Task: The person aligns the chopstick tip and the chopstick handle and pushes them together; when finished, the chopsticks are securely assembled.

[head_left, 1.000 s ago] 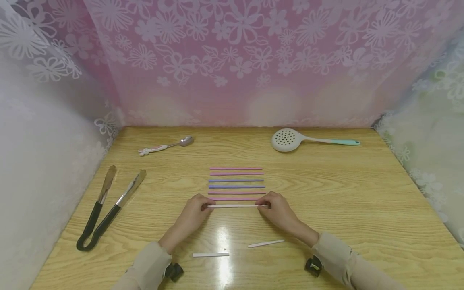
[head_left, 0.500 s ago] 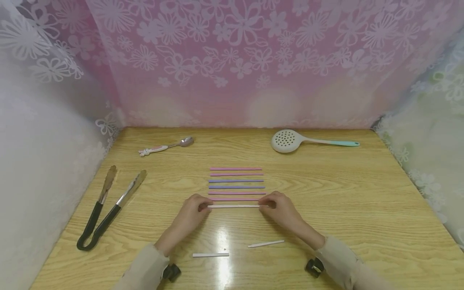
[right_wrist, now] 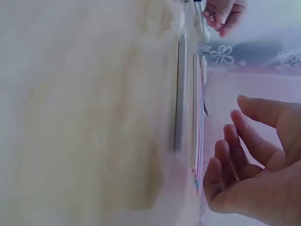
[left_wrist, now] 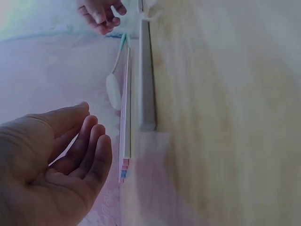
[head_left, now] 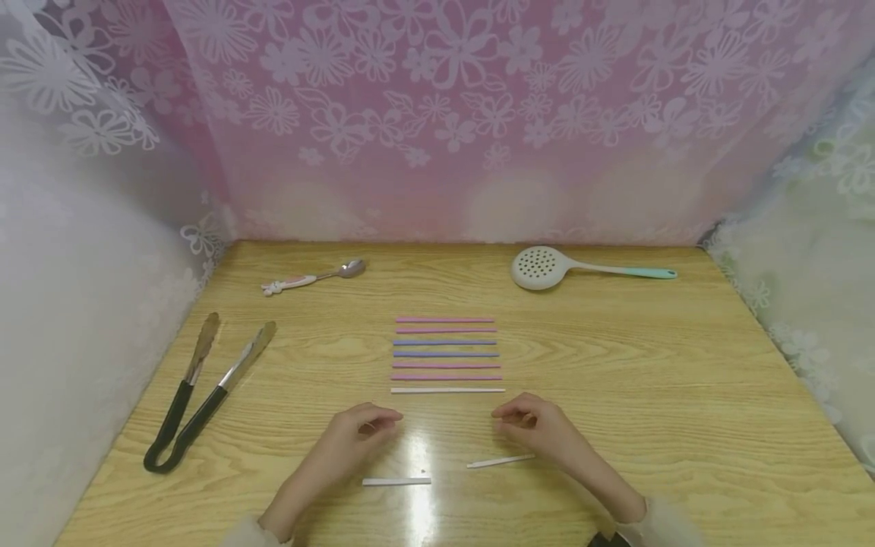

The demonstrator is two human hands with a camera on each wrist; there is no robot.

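Several thin sticks lie parallel on the table in the head view, two pink, two blue (head_left: pixel 446 354) and two more pink (head_left: pixel 446 377), with a long white stick (head_left: pixel 447 390) nearest the hands. My left hand (head_left: pixel 349 437) is just below the white stick's left end, fingers relaxed and holding nothing. Below the other end is my right hand (head_left: pixel 547 433), thumb and fingers loosely bent around bare air. Two shorter white sticks lie nearer the front, one (head_left: pixel 396 482) in front of the left hand and a slanted one (head_left: pixel 494 462) partly beneath the right hand.
Tongs with black handles (head_left: pixel 181 425) lie spread at the left. A spoon with a rabbit-shaped handle (head_left: pixel 301 279) is at the back left, and a slotted skimmer (head_left: pixel 536 267) with a mint handle at the back right. Floral curtains (head_left: pixel 444 152) enclose the wooden table (head_left: pixel 683 365).
Both hands have let go of the long white stick's ends and drawn back toward the front edge. The white stick stays below the lowest pink one.
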